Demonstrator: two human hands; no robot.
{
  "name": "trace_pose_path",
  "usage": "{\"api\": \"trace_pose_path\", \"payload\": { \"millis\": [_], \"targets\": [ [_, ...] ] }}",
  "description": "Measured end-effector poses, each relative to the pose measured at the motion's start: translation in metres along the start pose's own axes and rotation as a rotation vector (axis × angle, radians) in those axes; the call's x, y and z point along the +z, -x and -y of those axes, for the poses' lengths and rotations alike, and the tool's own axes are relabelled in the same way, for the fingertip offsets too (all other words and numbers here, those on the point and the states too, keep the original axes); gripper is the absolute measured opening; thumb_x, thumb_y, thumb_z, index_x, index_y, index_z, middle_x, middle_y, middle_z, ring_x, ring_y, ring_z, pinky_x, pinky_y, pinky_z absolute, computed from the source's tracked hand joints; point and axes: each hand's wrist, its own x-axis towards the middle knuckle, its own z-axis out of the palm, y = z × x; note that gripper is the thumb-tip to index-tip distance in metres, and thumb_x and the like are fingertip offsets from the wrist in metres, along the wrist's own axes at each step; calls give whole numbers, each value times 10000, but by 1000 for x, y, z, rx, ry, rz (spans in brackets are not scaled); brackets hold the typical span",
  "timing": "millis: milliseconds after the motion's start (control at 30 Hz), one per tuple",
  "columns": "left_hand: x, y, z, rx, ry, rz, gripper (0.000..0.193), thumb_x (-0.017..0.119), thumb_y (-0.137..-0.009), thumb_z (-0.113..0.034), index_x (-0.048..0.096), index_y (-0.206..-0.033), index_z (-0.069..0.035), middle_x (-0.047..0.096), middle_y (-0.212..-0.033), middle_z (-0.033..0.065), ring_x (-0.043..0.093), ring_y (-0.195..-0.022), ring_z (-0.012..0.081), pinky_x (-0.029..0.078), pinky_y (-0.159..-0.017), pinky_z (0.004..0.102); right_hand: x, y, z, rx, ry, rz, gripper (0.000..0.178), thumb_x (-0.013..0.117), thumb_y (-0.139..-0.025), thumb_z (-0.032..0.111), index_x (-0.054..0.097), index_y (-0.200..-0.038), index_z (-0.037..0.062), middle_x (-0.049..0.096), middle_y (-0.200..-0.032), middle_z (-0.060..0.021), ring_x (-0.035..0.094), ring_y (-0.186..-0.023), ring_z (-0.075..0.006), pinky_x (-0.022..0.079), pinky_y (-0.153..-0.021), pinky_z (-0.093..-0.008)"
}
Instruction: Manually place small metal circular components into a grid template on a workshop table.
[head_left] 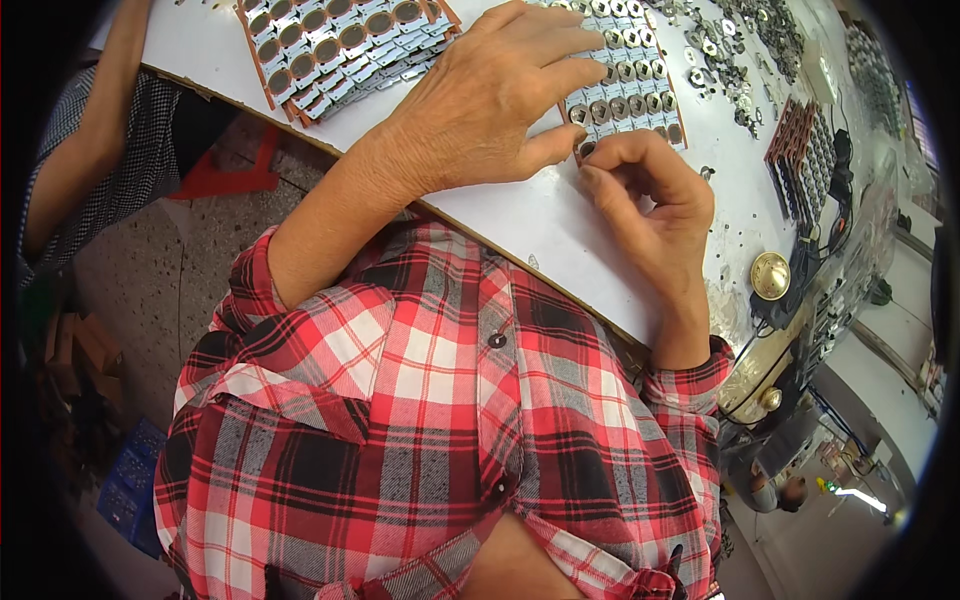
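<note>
My left hand (480, 105) is stretched out with its fingers apart, over the left edge of a panel (632, 88) that carries rows of small round metal parts. Its thumb tip comes close to the panel's near corner. At that same corner my right hand (655, 205) is closed, thumb and forefinger brought together in a pinch. A small dark spot shows by these fingertips; whether it is held or lies on the panel, I cannot tell. To the left of my left hand is a stack of similar panels (335, 45) with dark round discs in rows.
Loose small metal pieces (725, 60) are scattered over the white table (560, 240) at the far right. Another stack of panels (800, 160) stands at the right, near cables and a brass-coloured dome (770, 275). Another person's arm (105, 110) is at the left.
</note>
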Motion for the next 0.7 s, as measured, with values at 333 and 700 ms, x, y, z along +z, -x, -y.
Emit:
{"api": "trace_pose_path", "payload": {
  "millis": [333, 700],
  "targets": [
    [31, 5, 34, 371, -370, -239, 322, 665, -931, -119, 663, -1216, 31, 639, -1321, 218, 541, -1311, 396, 414, -1109, 505, 13, -4, 3, -319, 315, -108, 180, 782, -801, -42, 705, -944, 36, 652, -836, -57, 640, -628, -146, 475, -537, -269],
    [21, 3, 21, 300, -335, -206, 260, 595, -955, -48, 662, -1192, 38, 649, -1296, 220, 550, -1285, 390, 422, -1093, 484, 17, -5, 0, -418, 549, 7, 243, 797, -794, -22, 737, -1020, 42, 676, -908, -87, 688, -753, -220, 526, -629, -301]
  ]
}}
